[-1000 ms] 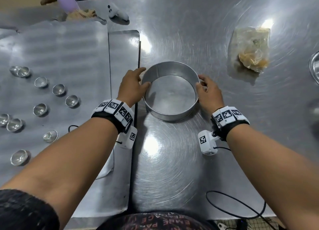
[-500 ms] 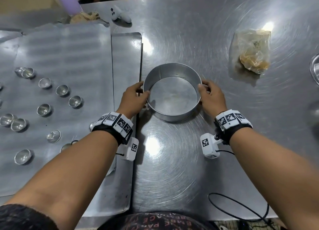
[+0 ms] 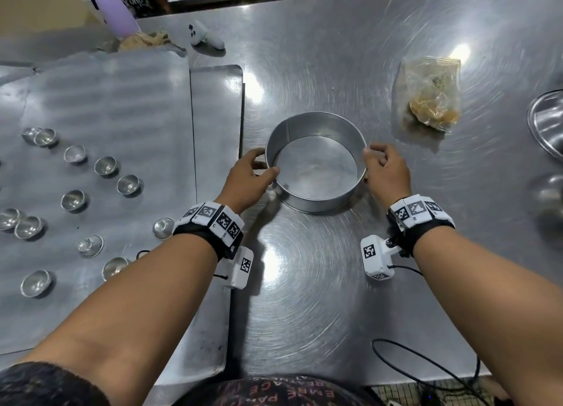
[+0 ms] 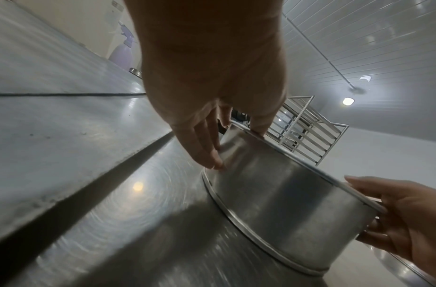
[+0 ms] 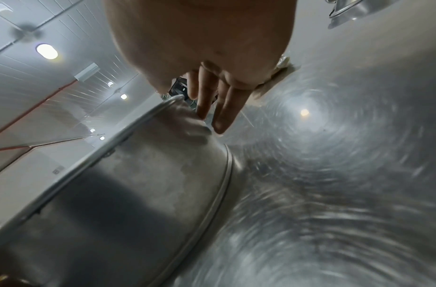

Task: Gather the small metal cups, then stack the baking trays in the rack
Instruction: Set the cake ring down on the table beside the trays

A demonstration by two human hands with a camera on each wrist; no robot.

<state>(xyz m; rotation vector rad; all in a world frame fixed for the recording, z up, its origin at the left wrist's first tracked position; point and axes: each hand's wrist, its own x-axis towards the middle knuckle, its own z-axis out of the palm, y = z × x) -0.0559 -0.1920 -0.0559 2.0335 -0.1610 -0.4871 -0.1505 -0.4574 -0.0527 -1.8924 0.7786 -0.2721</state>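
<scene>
A round metal pan (image 3: 315, 174) stands empty on the steel table, between my two hands. My left hand (image 3: 248, 177) grips its left rim, thumb over the edge and fingers on the outer wall (image 4: 280, 194). My right hand (image 3: 385, 174) pinches the right rim, its fingers (image 5: 206, 101) against the wall (image 5: 138, 184). Several small metal cups (image 3: 129, 184) lie scattered on a flat baking tray (image 3: 100, 110) to the left. A wire rack (image 4: 307, 134) shows beyond the pan in the left wrist view.
A second tray (image 3: 216, 131) lies under the first, edging the pan. A plastic bag with food scraps (image 3: 429, 97) sits at the back right, metal bowls (image 3: 545, 122) at the right edge. A purple bottle (image 3: 114, 12) and a white controller (image 3: 202, 35) stand at the back left.
Both hands have shifted on the pan's rim. The left thumb now hooks over the edge and the right fingers have curled onto it. The head view has tilted slightly.
</scene>
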